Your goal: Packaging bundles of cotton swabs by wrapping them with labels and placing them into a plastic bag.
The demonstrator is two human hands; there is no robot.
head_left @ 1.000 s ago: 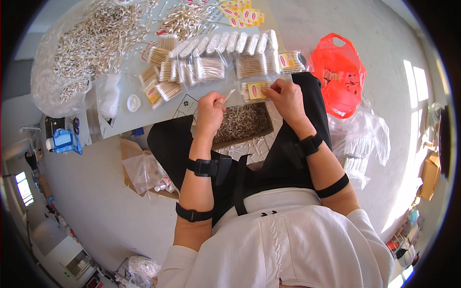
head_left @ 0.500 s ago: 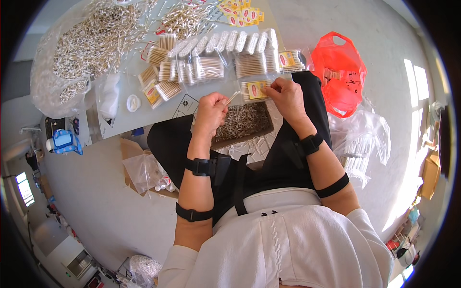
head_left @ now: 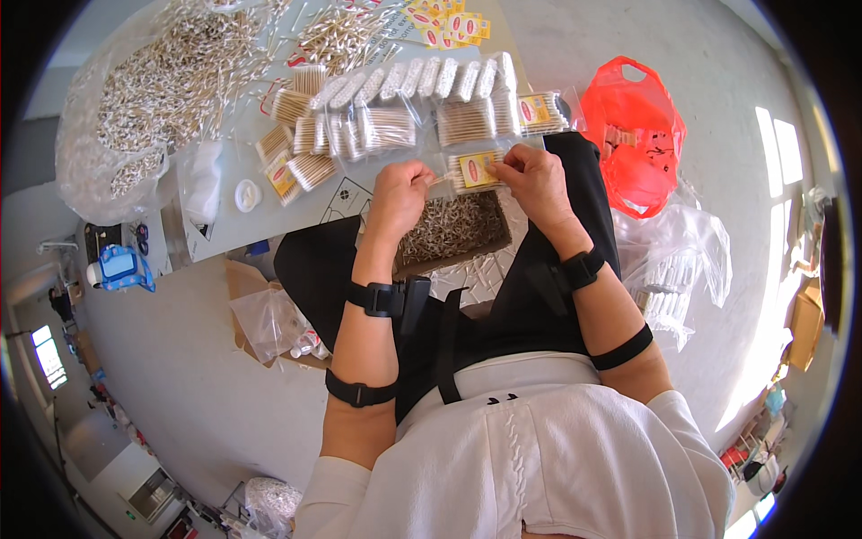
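A clear plastic bag of cotton swabs with a yellow card [head_left: 474,169] is stretched between my hands at the table's front edge. My right hand [head_left: 541,187] pinches its right end, thumb and forefinger beside the card. My left hand [head_left: 400,199] is closed with its fingertips at the bag's clear left end; whether a swab is also between them, I cannot make out. Just below, a cardboard box [head_left: 501,244] full of loose swabs sits between my knees. Behind the bag stand filled packs of swabs [head_left: 467,121], with a row of white-tipped packs [head_left: 417,79] on top.
Loose swabs spill from a large plastic bag [head_left: 171,81] at the far left. Yellow cards [head_left: 449,29] lie at the back. Swab bundles [head_left: 310,169] and a small white round lid [head_left: 248,195] are at left. A red plastic bag [head_left: 633,135] stands to the right.
My left hand has moved slightly up. The few swabs that stuck out of its fingers no longer show clearly, and the bag's clear end is now beside them. The right hand stays put.
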